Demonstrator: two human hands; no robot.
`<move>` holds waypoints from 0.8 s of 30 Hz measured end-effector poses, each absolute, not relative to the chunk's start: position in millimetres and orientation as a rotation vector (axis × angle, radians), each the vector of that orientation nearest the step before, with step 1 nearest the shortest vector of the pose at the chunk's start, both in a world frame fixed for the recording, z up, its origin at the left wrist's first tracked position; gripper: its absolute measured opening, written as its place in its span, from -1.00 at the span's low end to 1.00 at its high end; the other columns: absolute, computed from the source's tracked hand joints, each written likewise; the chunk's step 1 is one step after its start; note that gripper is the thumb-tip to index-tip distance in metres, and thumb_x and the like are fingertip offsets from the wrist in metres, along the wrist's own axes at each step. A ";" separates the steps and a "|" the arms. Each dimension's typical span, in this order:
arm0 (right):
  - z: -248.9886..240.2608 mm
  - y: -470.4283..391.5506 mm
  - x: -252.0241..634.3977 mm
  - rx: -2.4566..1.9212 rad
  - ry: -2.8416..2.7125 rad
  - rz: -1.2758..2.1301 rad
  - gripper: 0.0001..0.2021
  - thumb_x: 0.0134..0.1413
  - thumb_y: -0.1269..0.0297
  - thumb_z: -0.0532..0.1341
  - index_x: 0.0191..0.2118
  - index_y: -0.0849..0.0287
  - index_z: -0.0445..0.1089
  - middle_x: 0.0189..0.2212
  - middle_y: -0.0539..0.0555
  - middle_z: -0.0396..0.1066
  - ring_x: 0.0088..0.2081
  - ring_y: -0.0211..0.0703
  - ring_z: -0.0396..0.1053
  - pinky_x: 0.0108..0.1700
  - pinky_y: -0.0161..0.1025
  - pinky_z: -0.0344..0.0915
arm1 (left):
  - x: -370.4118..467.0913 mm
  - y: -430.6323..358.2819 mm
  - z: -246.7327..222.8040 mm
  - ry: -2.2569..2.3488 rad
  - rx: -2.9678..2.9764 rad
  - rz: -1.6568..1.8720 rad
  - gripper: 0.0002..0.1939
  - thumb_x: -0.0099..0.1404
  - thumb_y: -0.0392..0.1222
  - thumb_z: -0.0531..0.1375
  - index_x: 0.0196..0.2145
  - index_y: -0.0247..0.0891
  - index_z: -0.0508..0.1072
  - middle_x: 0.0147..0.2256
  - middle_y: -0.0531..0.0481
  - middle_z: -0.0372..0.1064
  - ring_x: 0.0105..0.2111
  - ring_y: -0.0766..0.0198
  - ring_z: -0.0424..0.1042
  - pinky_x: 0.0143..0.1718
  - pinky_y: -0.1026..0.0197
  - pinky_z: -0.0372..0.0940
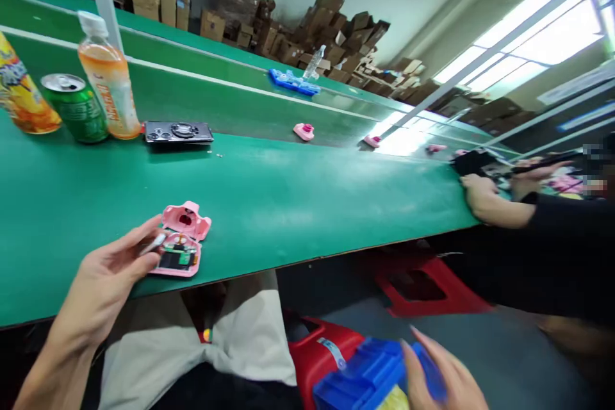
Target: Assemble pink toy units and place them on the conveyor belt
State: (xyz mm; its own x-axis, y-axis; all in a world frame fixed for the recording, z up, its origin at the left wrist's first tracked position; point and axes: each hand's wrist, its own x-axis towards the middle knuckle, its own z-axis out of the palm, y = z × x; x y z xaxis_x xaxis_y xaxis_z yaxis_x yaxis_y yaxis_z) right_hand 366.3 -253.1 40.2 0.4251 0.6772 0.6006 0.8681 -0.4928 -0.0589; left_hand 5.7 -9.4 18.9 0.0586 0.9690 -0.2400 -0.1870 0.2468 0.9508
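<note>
Two hands: a small pale piece [154,243] is pinched between thumb and fingers of the left hand [108,272]; the right hand [444,371] is blurred at near right, and whether anything is gripped cannot be told.
Pink casing: laid open on the green table [288,205], just right of the left hand, its upper half [192,223] on the far side; a green circuit board [184,259] is seated in the lower half.
Likely mishaps: the pale piece could be dropped if the pinch were loosened; the casing could be knocked off the near edge by a sleeve or wrist; the bin could be tipped by a careless pull.
Blue bin [358,368]: set by the red stool [317,349]; something yellow [396,398] is partly seen, too blurred to be identified.
Drink containers: orange liquid is seen in the capped bottle [108,80], far left; the contents of the green can [77,112] are hidden.
</note>
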 end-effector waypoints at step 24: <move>63.7 -29.6 217.7 -1.219 -1.773 0.868 -0.76 0.12 0.56 0.39 -0.15 0.11 0.58 -0.18 -0.03 0.58 -0.14 -0.26 0.55 0.00 -0.36 0.45 | 13.6 -22.5 26.1 0.998 1.767 1.023 -0.33 0.35 -0.10 0.34 0.33 0.16 0.23 0.21 -0.01 0.34 0.17 0.16 0.40 0.20 0.14 0.38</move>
